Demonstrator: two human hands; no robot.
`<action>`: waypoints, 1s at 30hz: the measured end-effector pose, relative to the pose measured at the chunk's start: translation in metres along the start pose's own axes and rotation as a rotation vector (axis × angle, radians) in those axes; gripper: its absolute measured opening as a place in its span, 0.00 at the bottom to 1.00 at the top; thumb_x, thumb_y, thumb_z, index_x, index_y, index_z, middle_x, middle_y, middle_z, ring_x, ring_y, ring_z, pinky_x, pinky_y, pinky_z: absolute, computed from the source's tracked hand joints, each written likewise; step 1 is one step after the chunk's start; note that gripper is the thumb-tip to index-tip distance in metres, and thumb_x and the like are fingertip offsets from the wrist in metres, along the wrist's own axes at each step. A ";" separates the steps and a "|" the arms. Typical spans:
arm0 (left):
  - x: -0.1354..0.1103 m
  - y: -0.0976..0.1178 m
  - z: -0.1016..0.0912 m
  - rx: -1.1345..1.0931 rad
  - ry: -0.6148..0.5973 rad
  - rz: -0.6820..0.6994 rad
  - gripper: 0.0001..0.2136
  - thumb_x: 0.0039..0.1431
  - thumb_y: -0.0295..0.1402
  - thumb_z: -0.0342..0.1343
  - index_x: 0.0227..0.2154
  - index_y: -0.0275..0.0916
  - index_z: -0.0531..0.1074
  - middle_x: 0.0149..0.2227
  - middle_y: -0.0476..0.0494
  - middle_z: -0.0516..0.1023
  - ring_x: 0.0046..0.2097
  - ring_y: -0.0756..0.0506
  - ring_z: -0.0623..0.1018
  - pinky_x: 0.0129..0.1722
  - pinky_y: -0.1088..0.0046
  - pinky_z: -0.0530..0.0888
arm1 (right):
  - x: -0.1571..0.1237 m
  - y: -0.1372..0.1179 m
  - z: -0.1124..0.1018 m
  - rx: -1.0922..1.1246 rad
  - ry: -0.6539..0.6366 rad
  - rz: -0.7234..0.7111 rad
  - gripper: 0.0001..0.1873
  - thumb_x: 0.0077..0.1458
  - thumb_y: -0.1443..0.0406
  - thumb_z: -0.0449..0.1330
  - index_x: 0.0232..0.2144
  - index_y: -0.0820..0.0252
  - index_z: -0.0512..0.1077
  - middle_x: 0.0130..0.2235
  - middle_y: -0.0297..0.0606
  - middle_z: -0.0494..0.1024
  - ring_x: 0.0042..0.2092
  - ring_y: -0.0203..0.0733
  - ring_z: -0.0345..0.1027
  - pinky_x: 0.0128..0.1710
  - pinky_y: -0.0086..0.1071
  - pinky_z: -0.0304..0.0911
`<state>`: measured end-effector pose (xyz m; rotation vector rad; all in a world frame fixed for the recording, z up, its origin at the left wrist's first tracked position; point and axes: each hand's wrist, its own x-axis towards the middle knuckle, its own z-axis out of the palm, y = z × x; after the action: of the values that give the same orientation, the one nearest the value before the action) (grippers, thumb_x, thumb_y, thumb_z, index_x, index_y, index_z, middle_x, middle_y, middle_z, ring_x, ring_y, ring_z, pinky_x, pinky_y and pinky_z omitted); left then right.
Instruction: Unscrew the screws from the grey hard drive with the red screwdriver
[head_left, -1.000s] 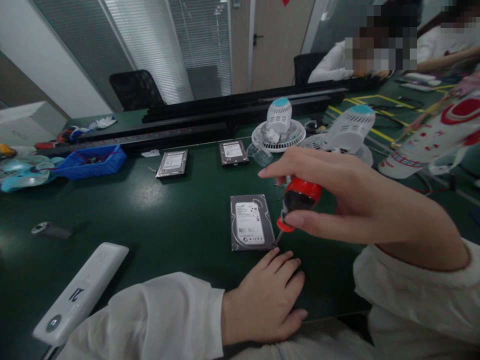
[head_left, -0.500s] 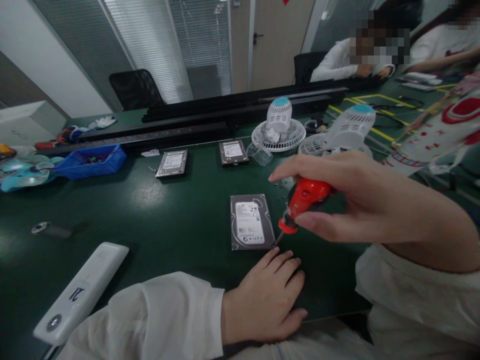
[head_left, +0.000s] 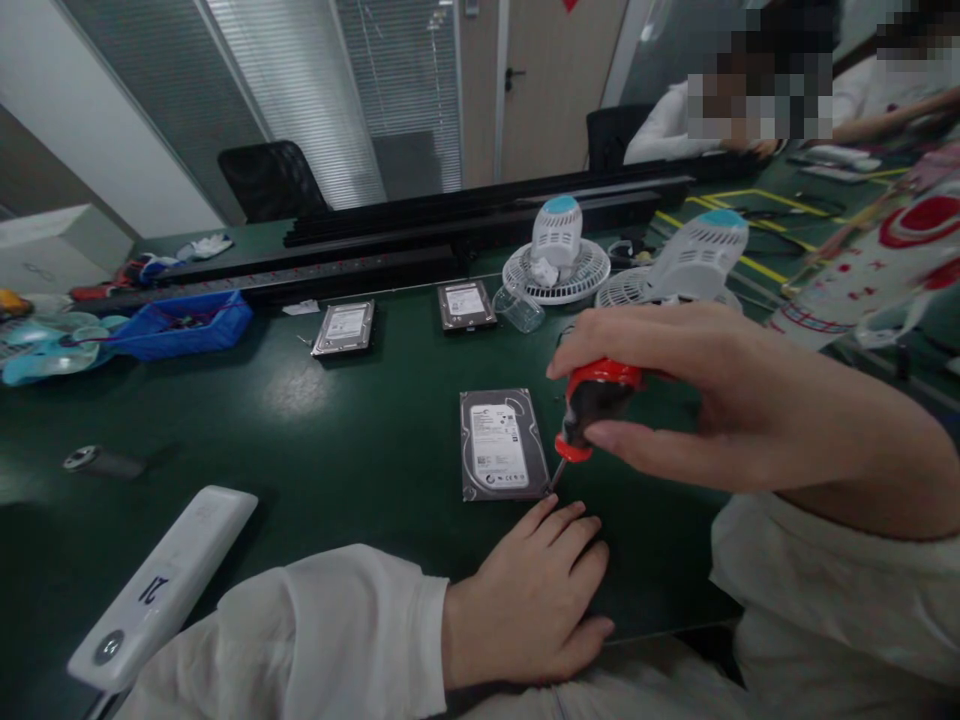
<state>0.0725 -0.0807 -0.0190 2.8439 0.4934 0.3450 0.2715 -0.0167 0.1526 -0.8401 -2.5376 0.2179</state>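
A grey hard drive (head_left: 501,444) with a white label lies flat on the green table (head_left: 322,440) in front of me. My right hand (head_left: 697,390) is closed around a red and black screwdriver (head_left: 589,408), whose tip touches the drive's near right corner. Just below that corner my left hand (head_left: 536,600) rests flat on the table, fingers stretched out and together, fingertips close to the drive's near edge. Both arms wear white sleeves.
Two more hard drives (head_left: 345,327) (head_left: 466,304) lie farther back. Two white fans (head_left: 559,250) (head_left: 694,262) and a clear cup (head_left: 519,308) stand behind them. A blue bin (head_left: 180,322) is at left, a white device (head_left: 161,585) at near left. Other people sit across.
The screwdriver handle has turned and tilted in my right hand's fingers while its tip stays on the drive's corner. My left hand has not moved.
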 end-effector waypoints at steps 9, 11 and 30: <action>0.000 0.000 -0.001 0.006 0.001 0.005 0.27 0.72 0.47 0.48 0.62 0.30 0.66 0.66 0.31 0.70 0.69 0.35 0.66 0.72 0.56 0.56 | 0.000 -0.001 0.003 0.025 0.035 -0.035 0.12 0.60 0.68 0.58 0.47 0.56 0.72 0.40 0.36 0.79 0.35 0.39 0.71 0.37 0.33 0.65; 0.000 0.000 0.000 0.012 0.014 0.006 0.27 0.72 0.48 0.48 0.62 0.30 0.67 0.66 0.32 0.70 0.69 0.35 0.67 0.72 0.57 0.55 | 0.001 0.000 0.004 0.020 0.037 -0.034 0.10 0.63 0.65 0.58 0.47 0.56 0.73 0.40 0.37 0.79 0.37 0.41 0.72 0.38 0.34 0.65; 0.000 -0.001 0.002 0.012 0.032 0.010 0.27 0.72 0.47 0.49 0.62 0.29 0.67 0.66 0.32 0.70 0.68 0.35 0.67 0.73 0.57 0.55 | 0.000 0.004 0.005 -0.008 0.099 -0.023 0.08 0.63 0.61 0.62 0.42 0.56 0.73 0.38 0.37 0.79 0.36 0.41 0.72 0.34 0.35 0.64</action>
<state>0.0724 -0.0800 -0.0208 2.8574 0.4892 0.3908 0.2712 -0.0140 0.1473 -0.8045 -2.4563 0.1548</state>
